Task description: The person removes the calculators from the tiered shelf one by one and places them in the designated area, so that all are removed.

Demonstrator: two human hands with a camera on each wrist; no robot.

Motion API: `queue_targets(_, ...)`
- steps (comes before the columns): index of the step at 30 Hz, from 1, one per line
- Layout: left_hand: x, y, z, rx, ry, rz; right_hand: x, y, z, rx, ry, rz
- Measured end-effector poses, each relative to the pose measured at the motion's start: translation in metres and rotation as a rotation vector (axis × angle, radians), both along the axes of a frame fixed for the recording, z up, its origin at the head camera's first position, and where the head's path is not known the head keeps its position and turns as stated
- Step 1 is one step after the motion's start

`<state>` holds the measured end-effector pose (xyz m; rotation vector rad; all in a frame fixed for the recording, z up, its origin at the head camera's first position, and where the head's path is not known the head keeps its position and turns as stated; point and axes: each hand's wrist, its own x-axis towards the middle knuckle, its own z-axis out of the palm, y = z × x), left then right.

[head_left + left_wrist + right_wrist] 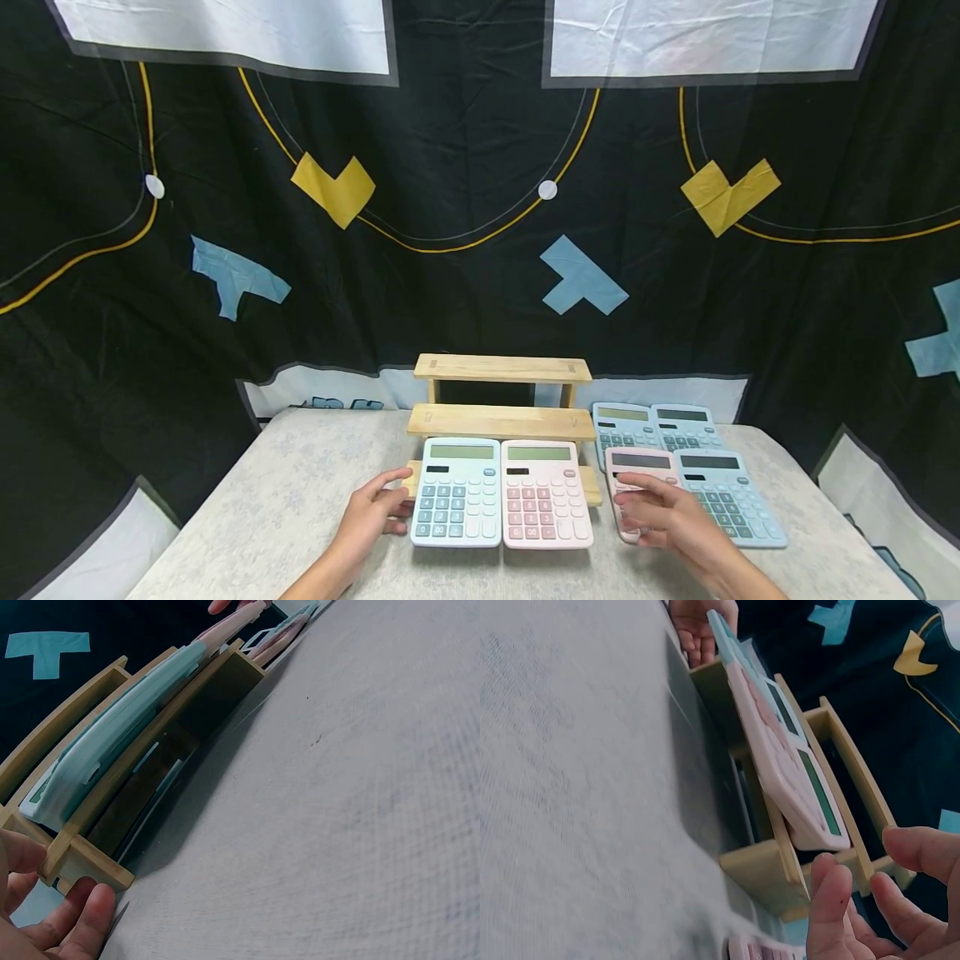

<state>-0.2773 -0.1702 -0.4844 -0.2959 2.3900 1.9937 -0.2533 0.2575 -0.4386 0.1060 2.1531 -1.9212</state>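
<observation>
A stepped wooden stand (pixel 501 422) carries a light blue calculator (pixel 456 493) and a pink calculator (pixel 547 495), side by side and leaning back on its lowest step. My left hand (pixel 372 505) is at the stand's left end, its fingertips right at the wooden corner in the left wrist view. My right hand (pixel 663 515) hovers to the right of the stand, over another pink calculator (pixel 640 461) that it partly hides. Its fingers (pixel 829 904) are spread and loosely bent, with nothing between them, close to the stand's right end in the right wrist view.
Beside that pink calculator lies a blue calculator (pixel 726 493). Two more blue calculators, one left (pixel 622 414) and one right (pixel 684 415), lie behind them. A pale cloth covers the table (pixel 300 475); a dark patterned curtain (pixel 465 300) hangs behind.
</observation>
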Motion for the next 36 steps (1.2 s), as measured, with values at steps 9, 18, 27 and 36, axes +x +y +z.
queue_targets(9,0.0,0.001,0.001,0.0,0.0,0.005,-0.002,-0.015,-0.006,-0.01,-0.009,0.028)
queue_targets(18,0.0,0.001,0.0,-0.004,0.007,0.003,-0.004,-0.024,-0.011,-0.034,-0.005,0.059)
queue_targets(27,0.001,0.001,0.0,0.002,0.01,0.001,-0.002,-0.032,-0.013,-0.033,0.028,0.08)
queue_targets(36,0.0,0.001,0.0,0.003,0.001,0.007,-0.001,-0.039,-0.017,-0.015,0.037,0.081)
